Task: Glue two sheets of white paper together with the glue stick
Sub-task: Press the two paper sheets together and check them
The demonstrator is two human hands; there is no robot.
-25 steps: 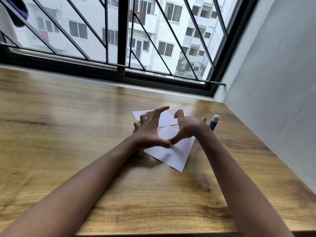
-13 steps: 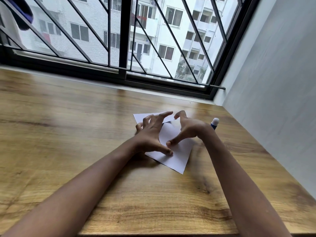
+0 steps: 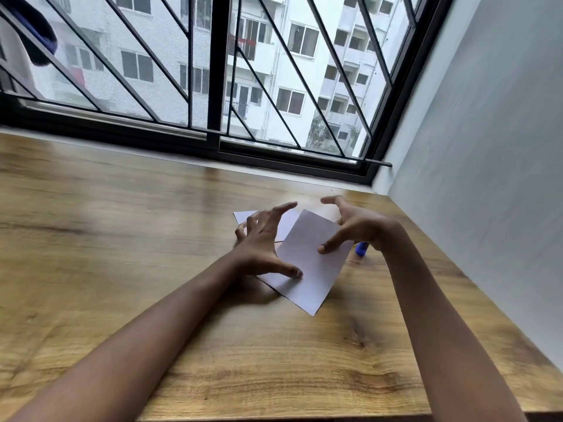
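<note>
Two white sheets lie on the wooden table (image 3: 122,269). The near sheet (image 3: 310,269) overlaps the far sheet (image 3: 243,216) at its far corner. My left hand (image 3: 262,245) is spread like a claw, its thumb tip pressed on the near sheet's left edge and its fingers over the far sheet. My right hand (image 3: 356,226) is also spread, with its thumb tip on the near sheet's right side and its fingers arched above the paper. The blue glue stick (image 3: 361,248) stands just right of the sheets, mostly hidden behind my right wrist.
A grey wall (image 3: 487,178) bounds the table on the right. A black-framed window with a grille (image 3: 216,86) runs along the far edge. The table's front edge (image 3: 274,417) is close to me.
The near sheet has slid away from me and turned, so it now overlaps the far sheet. Both hands moved apart, and the right hand now hides the glue stick's white cap.
</note>
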